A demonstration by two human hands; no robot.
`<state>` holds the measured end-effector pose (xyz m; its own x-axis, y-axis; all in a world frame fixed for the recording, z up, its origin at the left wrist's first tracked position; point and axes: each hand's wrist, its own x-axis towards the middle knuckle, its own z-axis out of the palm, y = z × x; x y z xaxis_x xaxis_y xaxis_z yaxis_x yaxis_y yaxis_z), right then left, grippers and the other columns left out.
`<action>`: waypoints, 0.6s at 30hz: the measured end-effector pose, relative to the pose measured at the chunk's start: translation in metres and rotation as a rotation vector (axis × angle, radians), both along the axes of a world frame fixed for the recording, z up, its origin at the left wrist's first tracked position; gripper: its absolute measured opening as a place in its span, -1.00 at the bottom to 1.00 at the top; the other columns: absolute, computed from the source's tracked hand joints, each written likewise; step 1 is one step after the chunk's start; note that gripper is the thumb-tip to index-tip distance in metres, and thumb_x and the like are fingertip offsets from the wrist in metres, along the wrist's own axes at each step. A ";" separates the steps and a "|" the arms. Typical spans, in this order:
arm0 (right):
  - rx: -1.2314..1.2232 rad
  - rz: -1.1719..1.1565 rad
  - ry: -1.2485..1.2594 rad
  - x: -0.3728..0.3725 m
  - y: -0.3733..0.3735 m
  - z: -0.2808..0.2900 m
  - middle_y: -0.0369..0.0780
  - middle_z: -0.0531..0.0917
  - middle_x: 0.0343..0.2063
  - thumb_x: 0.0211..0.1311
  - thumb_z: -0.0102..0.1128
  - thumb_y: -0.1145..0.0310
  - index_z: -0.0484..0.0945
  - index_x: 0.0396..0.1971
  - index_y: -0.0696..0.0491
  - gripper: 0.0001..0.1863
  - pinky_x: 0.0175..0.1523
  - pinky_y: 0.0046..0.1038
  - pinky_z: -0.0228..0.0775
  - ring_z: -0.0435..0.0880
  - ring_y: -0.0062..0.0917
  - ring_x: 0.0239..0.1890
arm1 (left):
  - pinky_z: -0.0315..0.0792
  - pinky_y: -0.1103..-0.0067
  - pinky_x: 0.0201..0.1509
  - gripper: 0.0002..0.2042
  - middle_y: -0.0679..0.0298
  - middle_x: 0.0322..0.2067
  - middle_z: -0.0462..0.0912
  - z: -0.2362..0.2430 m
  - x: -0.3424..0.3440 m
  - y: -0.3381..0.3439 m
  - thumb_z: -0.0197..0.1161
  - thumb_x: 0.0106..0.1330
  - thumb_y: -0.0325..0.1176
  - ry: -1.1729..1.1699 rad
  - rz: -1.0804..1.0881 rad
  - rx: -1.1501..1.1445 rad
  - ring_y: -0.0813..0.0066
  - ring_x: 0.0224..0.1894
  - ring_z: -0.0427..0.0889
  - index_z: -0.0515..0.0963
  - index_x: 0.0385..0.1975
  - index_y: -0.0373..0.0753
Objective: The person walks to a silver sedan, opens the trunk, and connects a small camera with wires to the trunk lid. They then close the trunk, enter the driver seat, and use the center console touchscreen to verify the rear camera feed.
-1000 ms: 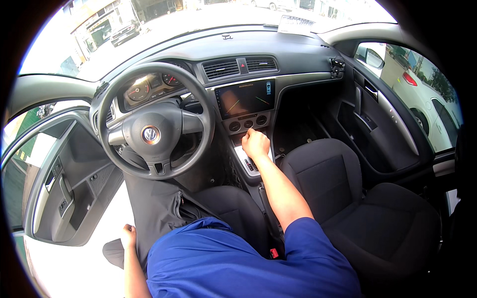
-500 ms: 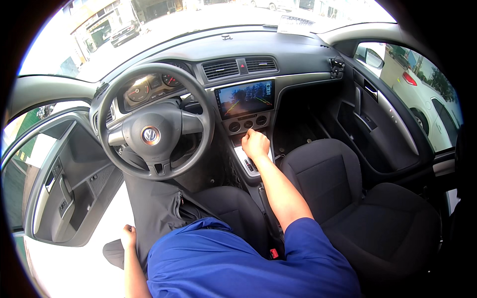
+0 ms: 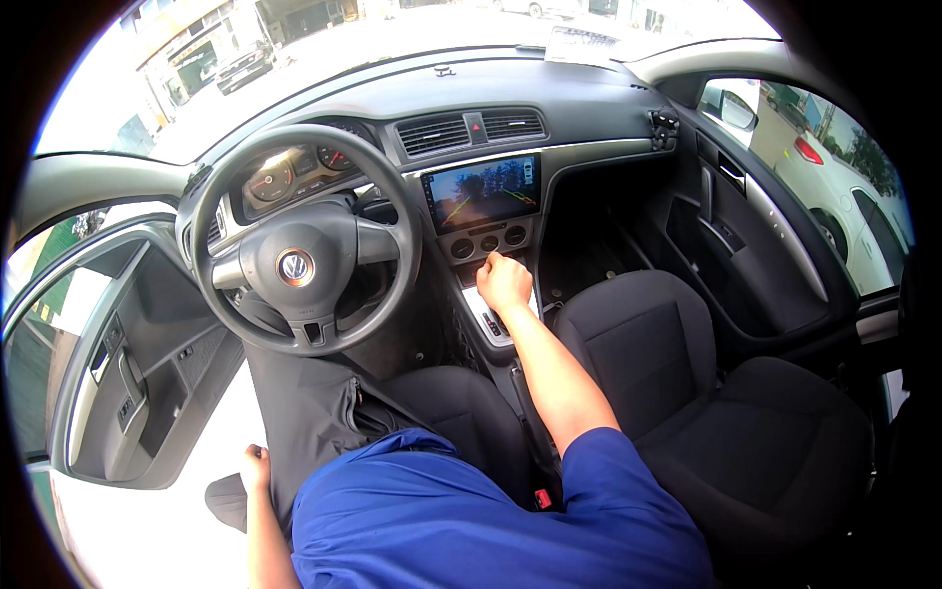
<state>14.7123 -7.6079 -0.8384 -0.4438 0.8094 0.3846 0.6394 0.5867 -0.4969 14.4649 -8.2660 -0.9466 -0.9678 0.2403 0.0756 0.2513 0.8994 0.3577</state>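
My right hand (image 3: 503, 282) reaches forward to the centre console and is closed over the top of the gear lever, whose knob is hidden beneath the fingers. Just behind the hand shows the silver gear selector plate (image 3: 497, 339). Low on the left, beside my thigh in black trousers (image 3: 304, 412), hangs my left hand (image 3: 257, 468). Its fingers are curled in, and whatever they may hold is hidden. Ahead of my lap stands the steering wheel (image 3: 297, 265), with neither hand on it. A dashboard screen (image 3: 483, 194) above the right hand shows a camera picture with coloured guide lines.
The driver's door (image 3: 147, 368) stands open on the left, with bright ground beyond. A black passenger seat (image 3: 643, 344) is on the right, before the passenger door (image 3: 751, 231). Round climate knobs (image 3: 489, 242) sit under the screen. A white car (image 3: 834, 187) is outside on the right.
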 end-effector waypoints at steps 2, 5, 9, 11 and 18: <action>-0.003 0.006 -0.010 0.000 0.000 0.000 0.00 0.82 -0.31 0.28 0.21 0.26 0.77 -0.30 0.06 -0.77 0.02 -0.04 0.66 0.83 -0.03 -0.17 | 0.63 0.20 -0.11 -0.80 -0.11 -0.37 0.78 0.000 0.000 0.000 0.31 0.38 -0.36 0.000 0.003 -0.002 -0.05 -0.29 0.80 0.69 -0.32 -0.41; 0.004 -0.004 0.003 -0.001 -0.001 0.001 0.00 0.82 -0.31 0.28 0.21 0.26 0.77 -0.29 0.06 -0.77 0.02 -0.03 0.66 0.83 -0.03 -0.17 | 0.63 0.20 -0.11 -0.81 -0.11 -0.38 0.77 0.001 0.000 -0.001 0.31 0.38 -0.37 0.014 -0.004 -0.004 -0.05 -0.29 0.80 0.69 -0.32 -0.41; 0.027 0.001 0.001 0.000 0.000 -0.002 -0.01 0.82 -0.32 0.29 0.22 0.26 0.76 -0.30 0.07 -0.78 -0.01 -0.03 0.67 0.83 -0.04 -0.18 | 0.63 0.21 -0.12 -0.81 -0.10 -0.39 0.77 0.003 0.003 0.001 0.31 0.37 -0.36 0.009 -0.008 -0.001 -0.03 -0.30 0.80 0.69 -0.32 -0.41; 0.053 0.006 0.000 0.000 0.000 -0.002 -0.04 0.83 -0.34 0.29 0.24 0.26 0.74 -0.33 0.08 -0.79 -0.05 -0.04 0.68 0.84 -0.07 -0.20 | 0.63 0.21 -0.12 -0.81 -0.09 -0.39 0.77 0.003 0.003 0.001 0.30 0.38 -0.36 0.006 -0.004 -0.006 -0.03 -0.31 0.79 0.69 -0.32 -0.40; 0.055 0.010 0.019 0.000 0.001 -0.004 -0.02 0.82 -0.33 0.28 0.23 0.27 0.75 -0.32 0.08 -0.79 -0.03 -0.04 0.68 0.83 -0.06 -0.20 | 0.62 0.22 -0.12 -0.80 -0.07 -0.39 0.77 0.004 0.002 0.001 0.28 0.42 -0.35 -0.009 -0.003 -0.020 0.00 -0.30 0.79 0.68 -0.32 -0.38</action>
